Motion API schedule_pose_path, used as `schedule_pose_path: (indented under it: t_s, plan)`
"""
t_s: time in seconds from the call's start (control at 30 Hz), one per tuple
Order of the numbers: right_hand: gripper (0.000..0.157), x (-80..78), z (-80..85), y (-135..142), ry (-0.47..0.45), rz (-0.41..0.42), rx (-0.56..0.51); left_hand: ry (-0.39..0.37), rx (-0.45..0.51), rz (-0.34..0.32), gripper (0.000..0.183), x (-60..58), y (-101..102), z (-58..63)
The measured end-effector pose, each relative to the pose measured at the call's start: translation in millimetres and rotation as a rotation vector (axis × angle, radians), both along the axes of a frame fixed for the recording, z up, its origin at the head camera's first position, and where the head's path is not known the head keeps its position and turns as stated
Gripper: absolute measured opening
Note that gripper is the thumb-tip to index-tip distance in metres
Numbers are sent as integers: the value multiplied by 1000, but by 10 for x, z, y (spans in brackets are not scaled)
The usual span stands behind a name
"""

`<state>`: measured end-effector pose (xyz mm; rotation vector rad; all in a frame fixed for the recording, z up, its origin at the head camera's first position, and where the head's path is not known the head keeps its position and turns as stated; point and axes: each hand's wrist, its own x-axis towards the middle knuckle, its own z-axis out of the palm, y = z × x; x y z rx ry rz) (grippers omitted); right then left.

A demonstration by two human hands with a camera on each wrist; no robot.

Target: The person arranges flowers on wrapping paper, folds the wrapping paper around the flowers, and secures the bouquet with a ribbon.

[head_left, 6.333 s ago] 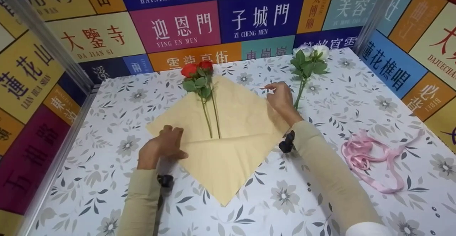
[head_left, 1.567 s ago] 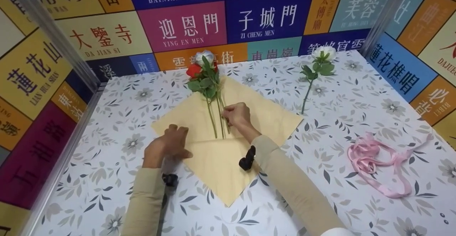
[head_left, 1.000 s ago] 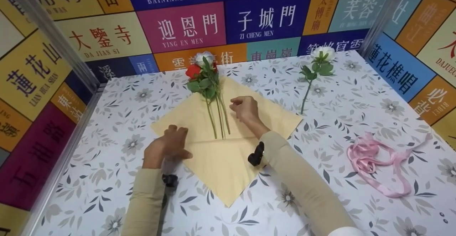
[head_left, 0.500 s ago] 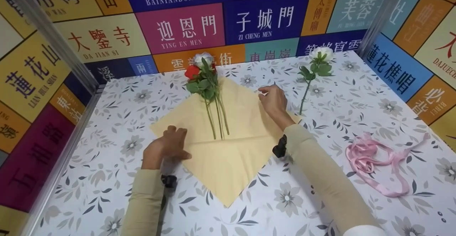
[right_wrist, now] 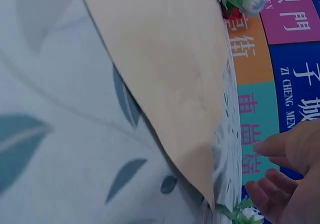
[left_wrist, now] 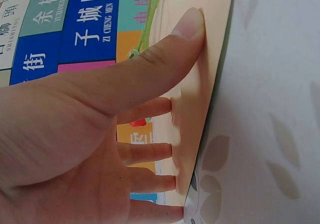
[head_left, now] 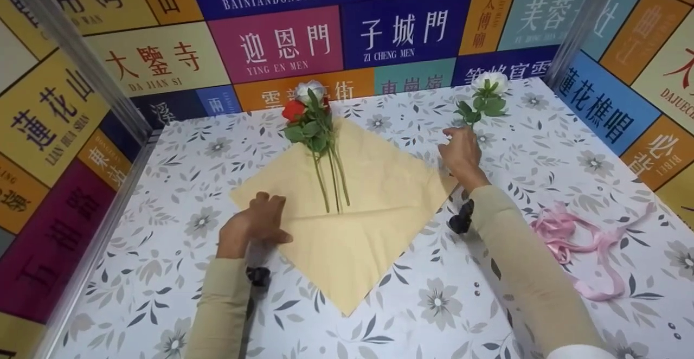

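A sheet of pale yellow wrapping paper (head_left: 352, 256) lies diamond-wise on the table, its lower part creased across. On it rest red roses (head_left: 293, 111) and a pale white rose (head_left: 310, 91), stems side by side. My left hand (head_left: 252, 223) touches the paper's left edge; its thumb and fingertips press down in the left wrist view. Over the paper's right corner, my right hand (head_left: 461, 155) hovers near a single white rose (head_left: 489, 83), partly covering its stem. Thumb and fingers stand apart, holding nothing, in the right wrist view.
A loose heap of pink ribbon (head_left: 558, 231) lies to the right, partly behind the right forearm. Panels with printed lettering (head_left: 401, 28) wall the back and sides of the flower-patterned table (head_left: 162, 229).
One white rose has come from the right onto the paper beside the red roses. My right hand has let go of it and moved right to the other white rose. My left hand stays.
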<state>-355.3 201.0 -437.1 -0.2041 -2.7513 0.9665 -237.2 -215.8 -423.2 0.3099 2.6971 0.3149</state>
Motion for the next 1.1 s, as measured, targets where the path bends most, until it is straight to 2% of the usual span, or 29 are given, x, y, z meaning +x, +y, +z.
schedule_pose_path:
  t_s: [0.23, 0.33, 0.47, 0.63, 0.77, 0.83, 0.93, 1.1]
  plan:
    - [56, 25, -36, 204, -116, -28, 35, 18, -24, -22, 88, 3, -12, -7]
    - [45, 42, -81, 253, -133, -29, 33, 11, -10, -10, 88, 9, -13, -4]
    - [20, 59, -119, 296, -107, -21, 33, 17, 1, -13, 85, 11, -8, -4]
    - [26, 70, -111, 340, -107, -33, 19, 13, 11, 5, 85, 21, -6, 3]
    - [18, 73, -93, 374, -136, -58, -7, 17, 6, 10, 85, 26, 2, 9]
    - [11, 68, -82, 390, -133, -74, -25, 18, 1, 11, 84, 24, 7, 7]
    - [12, 50, -64, 423, -149, -107, -87, 16, 2, 25, 84, 25, 10, 12]
    - [19, 6, -42, 450, -263, -178, -263, 2, 4, 37, 87, 31, 8, 13]
